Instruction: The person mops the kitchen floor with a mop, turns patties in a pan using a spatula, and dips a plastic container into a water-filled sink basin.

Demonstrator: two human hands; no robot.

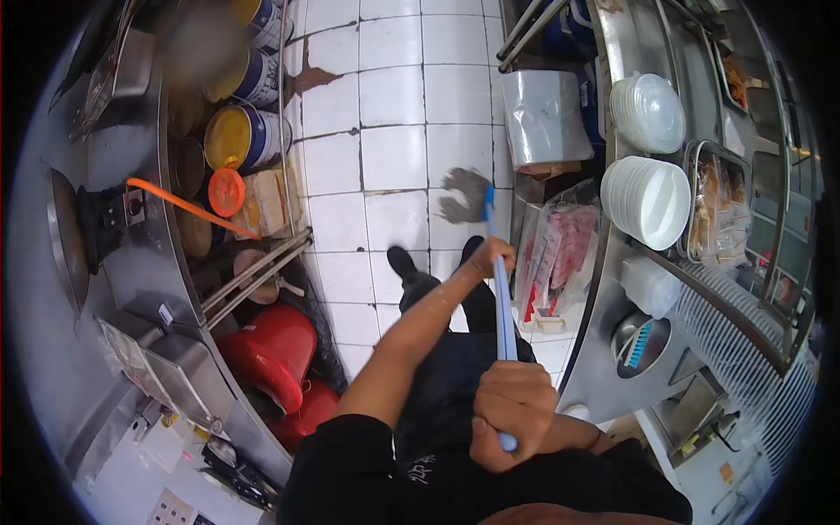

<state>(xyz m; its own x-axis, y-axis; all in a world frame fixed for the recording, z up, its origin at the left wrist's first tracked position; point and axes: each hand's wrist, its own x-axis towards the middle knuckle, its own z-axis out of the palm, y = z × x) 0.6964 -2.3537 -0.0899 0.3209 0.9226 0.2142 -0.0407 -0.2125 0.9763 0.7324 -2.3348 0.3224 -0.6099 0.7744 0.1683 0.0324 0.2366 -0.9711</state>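
A mop with a light blue handle (503, 319) runs away from my body, and its grey strand head (465, 196) lies on the white tiled floor. My left hand (490, 256) is wrapped around the lower part of the handle, a little short of the blue socket. Close to my chest, my right hand (514, 411) grips the upper end, whose rounded tip pokes out below the fist. Both hands are closed on the same handle. My dark shoes stand on the tiles just behind the mop head.
Steel counters flank the aisle. Under the left one are paint-type buckets (262, 138) and a red plastic tub (273, 350). At right stand a wrapped box (544, 118), a bag of red-and-white packs (560, 249), stacked white bowls (646, 201) and a round basin holding a brush (641, 346).
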